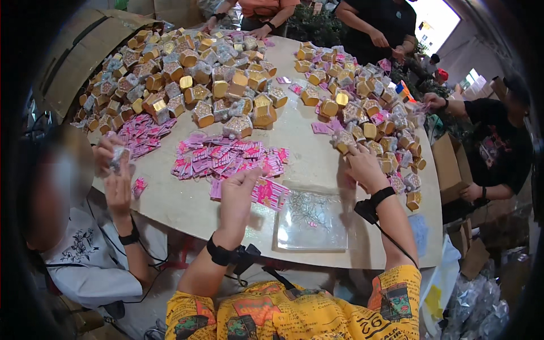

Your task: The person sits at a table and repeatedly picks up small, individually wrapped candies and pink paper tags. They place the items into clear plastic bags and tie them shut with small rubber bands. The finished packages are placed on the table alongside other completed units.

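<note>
My left hand (239, 190) is closed in a pinch on a pink-and-white printed card (271, 194), held just above the table. Behind it lies a loose heap of similar pink cards (209, 156). My right hand (364, 165) stretches to the near edge of the right-hand pile, its fingers closed on a small gold house-shaped box (342, 140) with a glittery front; its fingertips are partly hidden. Between my forearms sits a shallow clear plastic tray (284, 241) with thin wire-like loops and a few tiny pink pieces inside.
A large pile of gold boxes (218, 88) covers the far left; another pile (391, 133) runs along the right edge. More pink cards (141, 136) lie at left. A co-worker's hands (116, 170) hold a wrapped piece there. Other people work around the table; a cardboard box (451, 164) stands right.
</note>
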### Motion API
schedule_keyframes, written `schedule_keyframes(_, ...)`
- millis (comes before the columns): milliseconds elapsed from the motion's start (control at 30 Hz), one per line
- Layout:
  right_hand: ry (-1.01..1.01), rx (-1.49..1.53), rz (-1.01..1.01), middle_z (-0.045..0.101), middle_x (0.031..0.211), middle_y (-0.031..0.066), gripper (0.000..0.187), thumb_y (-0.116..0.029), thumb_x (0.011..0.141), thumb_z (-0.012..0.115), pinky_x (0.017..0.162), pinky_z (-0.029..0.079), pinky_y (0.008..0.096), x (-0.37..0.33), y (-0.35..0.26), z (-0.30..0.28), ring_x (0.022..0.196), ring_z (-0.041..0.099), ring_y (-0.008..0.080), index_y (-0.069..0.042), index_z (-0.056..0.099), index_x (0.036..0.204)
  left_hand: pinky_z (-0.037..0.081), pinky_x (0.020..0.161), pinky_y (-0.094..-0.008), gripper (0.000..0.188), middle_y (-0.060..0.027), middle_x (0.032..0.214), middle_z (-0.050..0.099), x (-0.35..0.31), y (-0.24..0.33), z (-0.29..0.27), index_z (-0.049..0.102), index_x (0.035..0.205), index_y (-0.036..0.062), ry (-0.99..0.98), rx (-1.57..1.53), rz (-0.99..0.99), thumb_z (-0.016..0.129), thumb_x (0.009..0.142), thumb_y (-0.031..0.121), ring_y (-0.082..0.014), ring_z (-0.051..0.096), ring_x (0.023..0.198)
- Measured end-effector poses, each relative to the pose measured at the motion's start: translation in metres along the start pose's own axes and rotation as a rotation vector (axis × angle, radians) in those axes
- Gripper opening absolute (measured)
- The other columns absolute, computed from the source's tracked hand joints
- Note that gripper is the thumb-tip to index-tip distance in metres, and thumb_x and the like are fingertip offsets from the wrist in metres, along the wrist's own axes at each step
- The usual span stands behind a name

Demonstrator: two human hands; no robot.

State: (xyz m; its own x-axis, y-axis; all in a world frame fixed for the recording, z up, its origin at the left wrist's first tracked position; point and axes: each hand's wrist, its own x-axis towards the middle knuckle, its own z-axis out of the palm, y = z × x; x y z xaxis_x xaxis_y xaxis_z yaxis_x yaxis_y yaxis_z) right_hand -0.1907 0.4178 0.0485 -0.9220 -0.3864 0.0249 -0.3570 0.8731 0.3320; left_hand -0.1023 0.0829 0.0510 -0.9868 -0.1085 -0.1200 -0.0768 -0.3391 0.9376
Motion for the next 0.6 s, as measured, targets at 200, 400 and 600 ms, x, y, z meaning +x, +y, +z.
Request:
schedule_keyframes(200,0.143,0.551,0.046,0.060,0.093,0.0109,0.021,-0.014,0.072,0.067,0.081,0.047,0.0426,-0.040,-0.029,-0.039,0.091,0.059,0.0308,-0.005,0.066,0.091,0.033,0.051,-0.0194,0.019,0.0057,0.060,0.049,-0.003,0.001,0.001,0.058,0.070,0.0063,0.045,0.035,0.032,0.067,0.086,0.012,-0.0018,0.041,0.054)
schedule_keyframes(400,-0.017,0.661,-0.132,0.060,0.088,0.0122,0.021,-0.011,0.073,0.067,0.070,0.050,0.0394,-0.092,-0.095,-0.034,0.082,0.060,0.0321,-0.005,0.064,0.093,0.043,0.054,-0.0179,0.014,-0.0002,0.076,0.062,-0.001,0.000,-0.008,0.064,0.078,0.0039,-0.017,-0.062,0.157,0.061,0.089,0.012,-0.0057,0.056,0.065)
schedule_keyframes(600,0.071,0.745,0.030,0.059,0.082,0.0131,0.014,-0.009,0.073,0.066,0.069,0.049,0.0401,-0.094,-0.111,0.000,0.078,0.060,0.0329,-0.004,0.064,0.086,0.049,0.058,-0.0192,0.019,-0.0058,0.085,0.067,-0.006,-0.008,-0.008,0.066,0.088,0.0024,-0.135,-0.130,0.090,0.055,0.093,0.017,-0.0076,0.061,0.072)
